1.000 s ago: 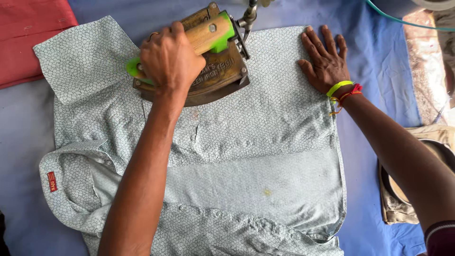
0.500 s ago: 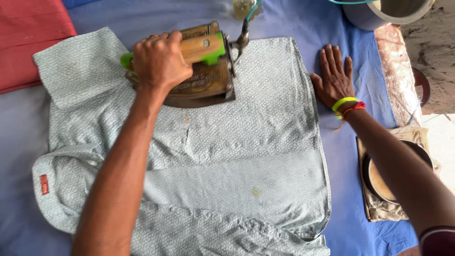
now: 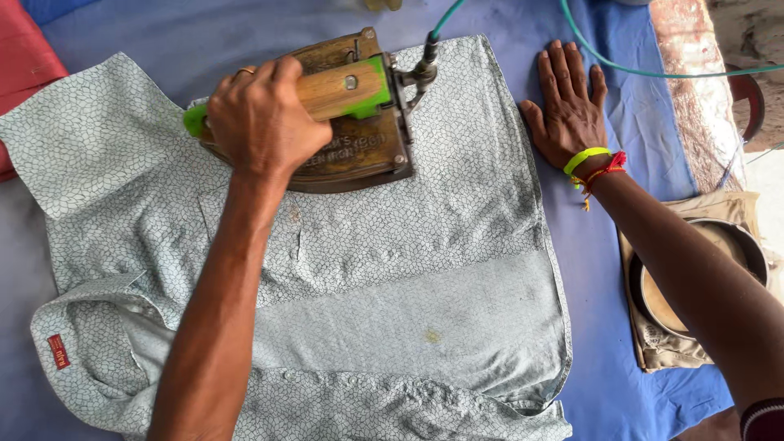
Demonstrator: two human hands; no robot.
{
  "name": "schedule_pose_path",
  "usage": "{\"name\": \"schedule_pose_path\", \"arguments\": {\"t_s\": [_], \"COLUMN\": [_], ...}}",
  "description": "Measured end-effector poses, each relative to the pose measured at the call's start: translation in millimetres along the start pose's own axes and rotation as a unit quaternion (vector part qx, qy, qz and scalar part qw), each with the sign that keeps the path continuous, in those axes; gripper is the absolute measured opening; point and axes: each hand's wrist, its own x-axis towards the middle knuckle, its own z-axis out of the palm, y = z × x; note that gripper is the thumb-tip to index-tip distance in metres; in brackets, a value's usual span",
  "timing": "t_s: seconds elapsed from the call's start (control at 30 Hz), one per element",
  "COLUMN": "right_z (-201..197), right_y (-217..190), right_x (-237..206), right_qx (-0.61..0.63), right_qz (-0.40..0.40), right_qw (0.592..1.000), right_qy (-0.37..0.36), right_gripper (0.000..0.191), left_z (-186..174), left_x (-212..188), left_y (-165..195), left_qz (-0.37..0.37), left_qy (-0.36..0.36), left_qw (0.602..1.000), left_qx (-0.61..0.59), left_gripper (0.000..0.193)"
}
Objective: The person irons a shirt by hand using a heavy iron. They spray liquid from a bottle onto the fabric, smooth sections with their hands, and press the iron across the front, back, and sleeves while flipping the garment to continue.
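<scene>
Gripping the iron's (image 3: pixel 343 139) wooden handle, left hand (image 3: pixel 261 114) is fisted; right hand (image 3: pixel 567 102) lies flat, fingers spread.

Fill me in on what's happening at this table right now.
A person is ironing a pale patterned shirt spread on a blue cloth. The left hand grips the wooden handle of a heavy metal iron resting on the shirt's upper part. The right hand lies flat on the cloth just beside the shirt's edge. A round bowl sits at the right.
</scene>
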Motion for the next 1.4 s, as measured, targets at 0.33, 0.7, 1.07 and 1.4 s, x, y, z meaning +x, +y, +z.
{"name": "schedule_pose_path", "arguments": {"t_s": [0.33,0.7,1.07,1.4], "right_z": [8,14,8,23], "right_y": [14,30,-21,-15], "right_x": [-1,0,-92,-104], "right_qx": [0.025,0.166,0.114,0.171], "right_qz": [-0.023,-0.075,0.190,0.138], "right_qw": [0.999,0.958,0.972,0.973], "right_qy": [0.035,0.220,0.072,0.077], "right_gripper": [0.062,0.032,0.025,0.022], "left_z": [35,61,44,31], "left_x": [39,68,77,83], "left_y": [111,155,154,159], "left_qz": [-0.014,0.029,0.033,0.032], "left_qy": [-0.024,0.006,0.003,0.003], "left_qw": [0.999,0.998,0.999,0.999], "left_qx": [-0.040,-0.046,-0.039,-0.009], "left_gripper": [0.036,0.031,0.031,0.032]}}
